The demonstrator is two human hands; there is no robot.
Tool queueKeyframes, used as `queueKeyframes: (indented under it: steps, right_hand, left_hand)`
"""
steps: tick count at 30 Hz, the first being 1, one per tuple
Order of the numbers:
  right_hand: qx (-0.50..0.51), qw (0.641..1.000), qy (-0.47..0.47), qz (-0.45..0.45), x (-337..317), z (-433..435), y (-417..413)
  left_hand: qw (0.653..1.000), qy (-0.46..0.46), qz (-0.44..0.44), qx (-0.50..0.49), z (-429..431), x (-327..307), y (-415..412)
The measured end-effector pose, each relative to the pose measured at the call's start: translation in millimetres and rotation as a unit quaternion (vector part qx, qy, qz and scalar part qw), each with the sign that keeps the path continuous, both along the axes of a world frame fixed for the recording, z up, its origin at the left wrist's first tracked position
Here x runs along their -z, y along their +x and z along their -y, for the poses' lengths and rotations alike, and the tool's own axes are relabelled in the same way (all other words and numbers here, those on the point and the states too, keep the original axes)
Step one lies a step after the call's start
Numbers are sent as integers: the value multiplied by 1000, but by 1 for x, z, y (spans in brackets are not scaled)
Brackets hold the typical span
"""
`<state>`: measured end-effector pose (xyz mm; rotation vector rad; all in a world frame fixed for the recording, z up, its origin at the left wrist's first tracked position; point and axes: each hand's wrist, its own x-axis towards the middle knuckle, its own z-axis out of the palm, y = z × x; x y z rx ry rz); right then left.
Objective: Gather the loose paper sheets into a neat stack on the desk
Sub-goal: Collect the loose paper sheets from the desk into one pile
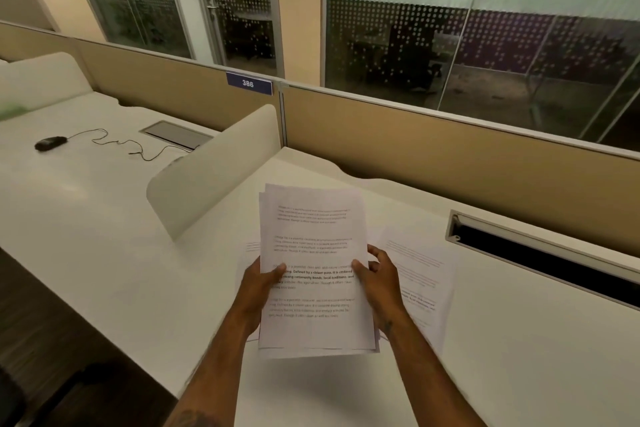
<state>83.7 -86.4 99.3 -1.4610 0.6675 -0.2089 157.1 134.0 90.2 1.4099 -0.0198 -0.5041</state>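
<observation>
**Above the white desk, a half-squared bundle**

Over the desk [519,340] both hands pinch a bundle of printed sheets [315,270] by its long sides, left hand [258,288] and right hand [379,284] with thumbs on top, likely to square the fanned edges. Loose sheets [422,274] lie beneath and to the right. Open desktop waits nearer the person; the cable tray slot [540,260] bounds the right.
</observation>
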Motion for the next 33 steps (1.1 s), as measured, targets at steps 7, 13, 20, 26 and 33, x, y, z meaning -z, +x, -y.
queueKeyframes:
  steps: [7,13,20,26,33]
  right_hand:
    - [139,942,-186,-241,48,88,-30]
    - [82,874,-232,-419,88,113,-49]
    - [176,912,-104,-356,97,132,-46]
    - [161,980,-86,-75,26,140,-40]
    - [10,994,79,69,-40,125,-36]
  left_hand:
    - [998,33,24,-43,-3,-3,9]
    - [998,23,27,-61,-12,-5,8]
    - [998,17,23,-60,-28,-4,22]
    - [998,16,29,-58,-40,-8,38]
    - [997,-1,34,-63,-47,-14,54]
